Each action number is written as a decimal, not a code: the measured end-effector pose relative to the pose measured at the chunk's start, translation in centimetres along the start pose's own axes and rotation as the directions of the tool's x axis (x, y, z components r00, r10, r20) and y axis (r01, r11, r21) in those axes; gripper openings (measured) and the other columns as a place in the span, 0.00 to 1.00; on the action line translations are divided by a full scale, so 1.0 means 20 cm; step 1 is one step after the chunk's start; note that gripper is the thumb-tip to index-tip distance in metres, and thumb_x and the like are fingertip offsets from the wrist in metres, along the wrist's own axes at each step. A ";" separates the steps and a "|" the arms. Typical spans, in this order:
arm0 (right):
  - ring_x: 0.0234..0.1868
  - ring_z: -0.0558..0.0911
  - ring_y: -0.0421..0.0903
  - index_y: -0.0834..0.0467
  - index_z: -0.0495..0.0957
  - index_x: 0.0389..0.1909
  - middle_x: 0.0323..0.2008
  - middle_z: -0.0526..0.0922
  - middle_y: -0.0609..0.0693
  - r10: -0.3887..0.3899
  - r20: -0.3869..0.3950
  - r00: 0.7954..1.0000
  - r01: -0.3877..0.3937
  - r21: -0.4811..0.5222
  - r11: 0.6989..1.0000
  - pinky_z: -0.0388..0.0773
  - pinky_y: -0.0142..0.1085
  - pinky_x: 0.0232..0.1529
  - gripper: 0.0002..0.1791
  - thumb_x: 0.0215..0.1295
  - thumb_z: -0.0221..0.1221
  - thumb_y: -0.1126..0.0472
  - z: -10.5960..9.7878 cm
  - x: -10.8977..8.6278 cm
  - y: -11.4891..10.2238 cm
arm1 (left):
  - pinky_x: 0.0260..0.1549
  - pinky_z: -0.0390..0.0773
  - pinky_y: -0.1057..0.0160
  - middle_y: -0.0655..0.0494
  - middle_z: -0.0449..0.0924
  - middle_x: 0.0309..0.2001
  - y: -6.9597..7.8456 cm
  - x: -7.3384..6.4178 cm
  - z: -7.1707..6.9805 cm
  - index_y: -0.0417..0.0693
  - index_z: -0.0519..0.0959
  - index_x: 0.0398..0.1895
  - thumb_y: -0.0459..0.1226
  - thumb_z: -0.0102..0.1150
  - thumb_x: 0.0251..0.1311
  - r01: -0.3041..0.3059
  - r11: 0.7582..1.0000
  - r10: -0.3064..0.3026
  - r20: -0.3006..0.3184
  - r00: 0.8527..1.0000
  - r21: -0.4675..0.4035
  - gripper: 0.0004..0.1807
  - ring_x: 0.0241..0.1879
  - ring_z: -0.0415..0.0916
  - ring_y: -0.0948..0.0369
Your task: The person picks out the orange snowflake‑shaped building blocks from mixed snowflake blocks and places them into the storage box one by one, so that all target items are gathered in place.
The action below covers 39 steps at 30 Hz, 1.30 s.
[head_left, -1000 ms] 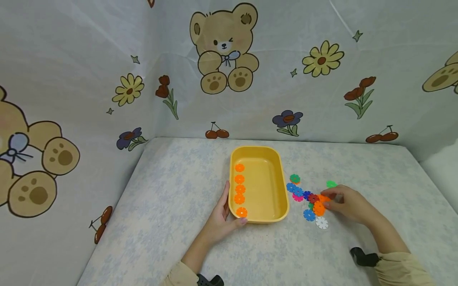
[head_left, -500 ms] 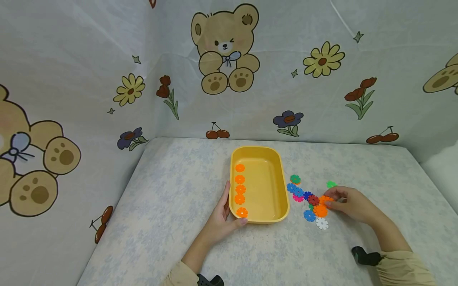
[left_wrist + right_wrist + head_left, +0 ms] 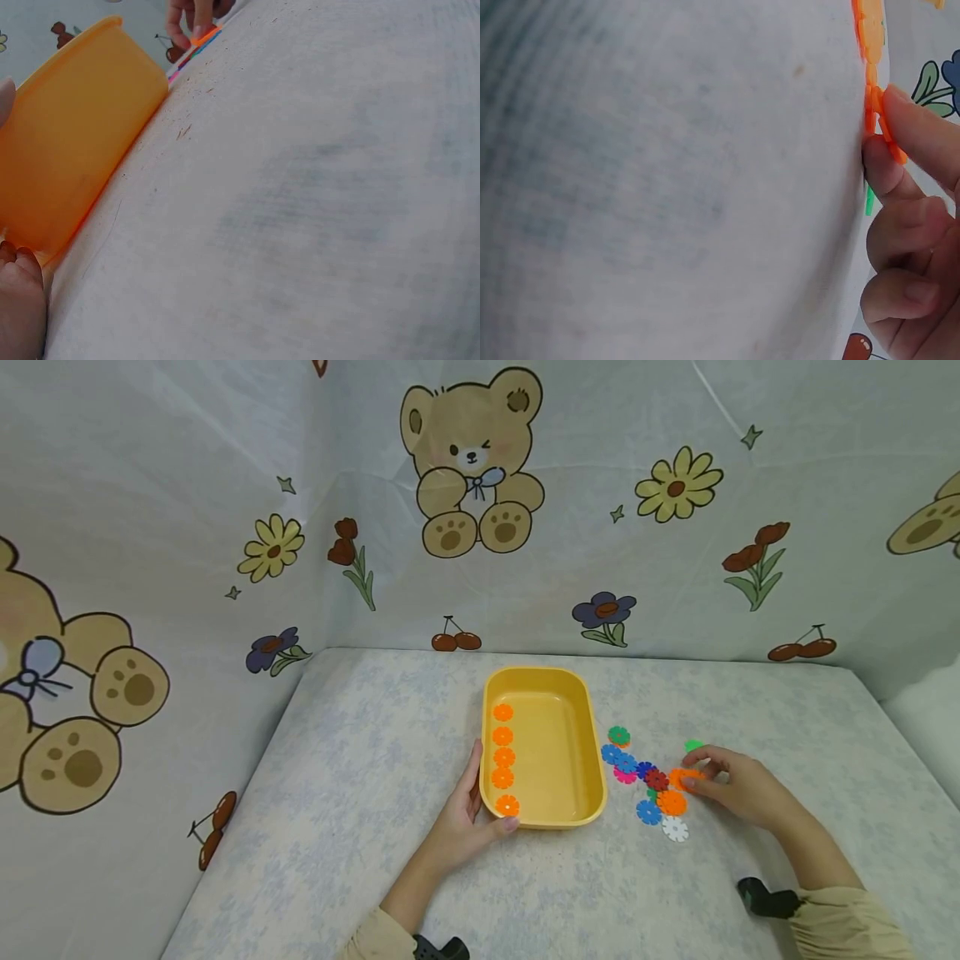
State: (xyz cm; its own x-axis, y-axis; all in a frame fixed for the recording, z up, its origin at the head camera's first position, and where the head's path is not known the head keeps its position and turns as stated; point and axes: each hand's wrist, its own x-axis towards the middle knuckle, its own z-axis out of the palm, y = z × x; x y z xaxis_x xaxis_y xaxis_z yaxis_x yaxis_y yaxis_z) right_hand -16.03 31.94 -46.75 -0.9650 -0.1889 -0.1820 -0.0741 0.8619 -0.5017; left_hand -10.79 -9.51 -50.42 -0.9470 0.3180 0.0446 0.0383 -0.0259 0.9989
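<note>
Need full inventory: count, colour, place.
Table: one, mottled pale blue-grey, foreground.
Tray: one, yellow, on table.
Tray discs: five, orange, column along tray's left side.
Mixed discs: overlapping, count unclear; blue, green, pink, red, orange, white; right of tray.
Stray disc: one, light green, apart from mixed discs.
Backdrop: count unclear, pale grey with bear, flower and cherry prints; behind table and at its left.
Wrist devices: two, black, at wrists.
Sleeves: two, beige, on forearms.
Left hand: one, gripping tray's near-left corner.
Right hand: one, pinching an orange disc.

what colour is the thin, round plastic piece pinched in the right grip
Orange; that thin, round plastic piece shows best in the right wrist view.
</note>
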 end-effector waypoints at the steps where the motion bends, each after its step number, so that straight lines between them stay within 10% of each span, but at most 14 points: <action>1: 0.33 0.73 0.45 0.55 0.79 0.50 0.35 0.80 0.49 0.001 0.002 1.000 -0.001 -0.001 1.000 0.69 0.31 0.28 0.19 0.62 0.67 0.53 0.00 0.00 0.00 | 0.72 0.49 0.73 0.70 0.33 0.80 0.00 0.00 0.00 0.63 0.35 0.81 0.35 0.71 0.56 0.001 1.000 -0.001 0.000 1.000 0.000 0.61 0.79 0.37 0.67; 10: 0.39 0.75 0.47 0.55 0.85 0.48 0.36 0.83 0.48 -0.001 -0.042 0.999 0.000 -0.030 1.000 0.71 0.31 0.31 0.19 0.59 0.69 0.49 -0.01 -0.01 0.01 | 0.72 0.50 0.73 0.70 0.33 0.80 0.00 0.00 0.00 0.59 0.34 0.81 0.36 0.72 0.56 0.000 1.000 0.000 0.003 1.000 0.004 0.62 0.79 0.37 0.67; 24: 0.64 0.69 0.70 0.57 0.79 0.60 0.60 0.77 0.66 0.064 0.127 0.990 -0.071 0.057 0.996 0.68 0.70 0.56 0.33 0.62 0.64 0.39 -0.05 -0.03 0.00 | 0.72 0.50 0.73 0.70 0.33 0.80 -0.01 0.00 0.00 0.65 0.35 0.81 0.35 0.71 0.56 0.013 1.000 -0.013 -0.004 1.000 0.005 0.61 0.79 0.37 0.68; 32: 0.47 0.75 0.54 0.58 0.81 0.58 0.39 0.82 0.50 0.111 0.050 0.993 -0.113 0.033 0.993 0.76 0.40 0.40 0.34 0.58 0.67 0.39 -0.04 -0.02 0.00 | 0.73 0.49 0.72 0.70 0.33 0.80 0.00 0.00 0.00 0.65 0.35 0.80 0.36 0.71 0.56 0.017 1.000 -0.017 -0.007 1.000 0.004 0.61 0.79 0.37 0.69; 39: 0.52 0.74 0.57 0.55 0.78 0.62 0.46 0.83 0.57 0.070 -0.034 0.997 -0.065 0.145 0.987 0.76 0.30 0.32 0.32 0.63 0.64 0.41 -0.11 0.03 -0.11 | 0.74 0.49 0.69 0.71 0.34 0.80 0.01 0.00 0.00 0.71 0.36 0.79 0.37 0.71 0.57 0.026 1.000 -0.026 -0.008 1.000 0.008 0.60 0.79 0.37 0.68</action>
State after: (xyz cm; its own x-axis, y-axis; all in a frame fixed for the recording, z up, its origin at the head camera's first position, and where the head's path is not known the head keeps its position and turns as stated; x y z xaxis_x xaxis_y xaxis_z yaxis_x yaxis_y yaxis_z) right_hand -16.96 30.91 -43.88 -0.9758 -0.1118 -0.1879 0.0257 0.7948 -0.6063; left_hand -10.73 -9.49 -50.27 -0.9504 0.3106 0.0187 0.0163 -0.0102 0.9998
